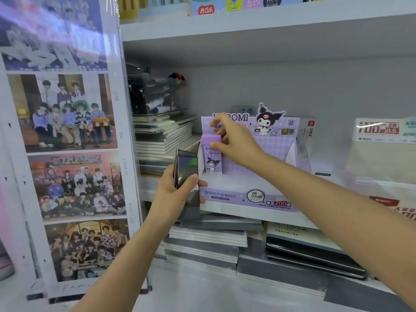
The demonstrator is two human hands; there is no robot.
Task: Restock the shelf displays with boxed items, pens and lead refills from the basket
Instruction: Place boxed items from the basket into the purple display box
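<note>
Gripping a dark glossy pack [187, 172], the left hand [172, 197] curls round it at the left front corner of the purple display box [247, 200]. Inside, at the left end, the right hand [236, 143] pinches the top of an upright lead refill box [212, 162].

The lead refill box [212, 157] is small and purple, with a cartoon figure printed on its front. It stands upright at the left end of the display box [247, 199], close to the left wall, and the right hand [234, 143] pinches its top. The display box is purple cardboard with a tall printed back card (the front lip reads "2B 0.5mm") and sits on the white shelf [243, 213]. Just left of it, the left hand [173, 192] holds a dark glossy item [186, 176] upright.
</note>
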